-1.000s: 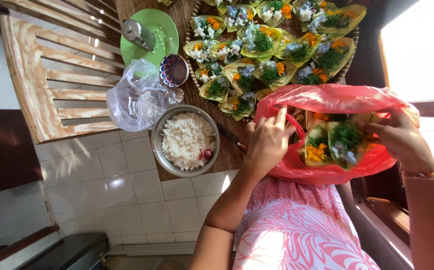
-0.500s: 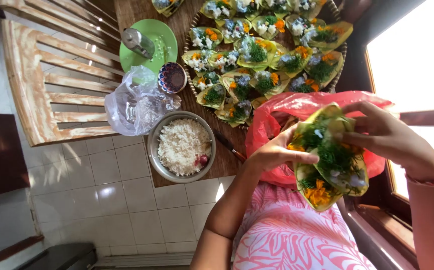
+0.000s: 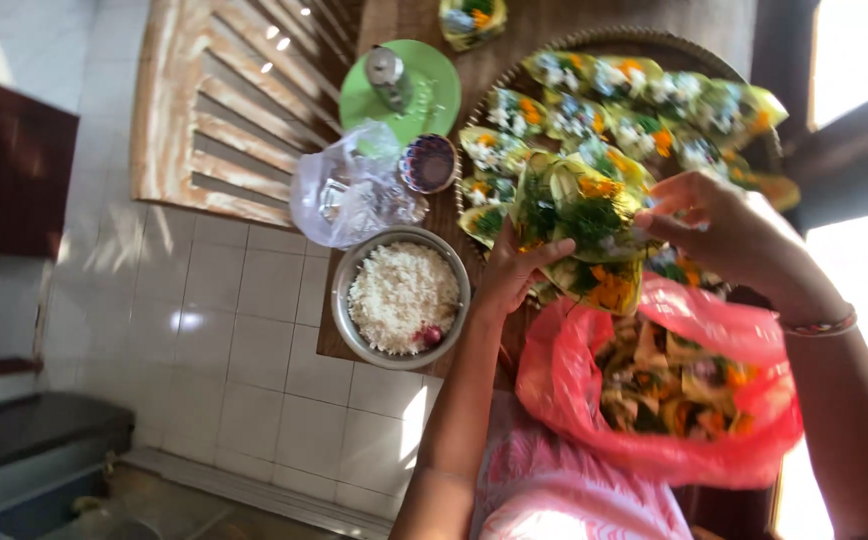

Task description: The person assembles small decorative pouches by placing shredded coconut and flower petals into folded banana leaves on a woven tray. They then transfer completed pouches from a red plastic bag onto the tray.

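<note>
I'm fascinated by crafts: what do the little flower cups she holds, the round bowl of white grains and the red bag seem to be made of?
Flower cups: apparently folded yellow-green leaf, matte, with creased edges. Round bowl: likely metal, grey with a dull sheen on its rim. Red bag: thin plastic, crinkled, glossy and see-through.

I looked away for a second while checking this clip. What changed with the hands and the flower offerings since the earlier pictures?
Both hands took a stack of leaf offerings out of the red bag and lifted it up over the round tray. The left hand supports it from below, and the right hand grips its far side. The bag now lies open below the hands. The bowl of rice, clear bag and green plate stayed put.
</note>
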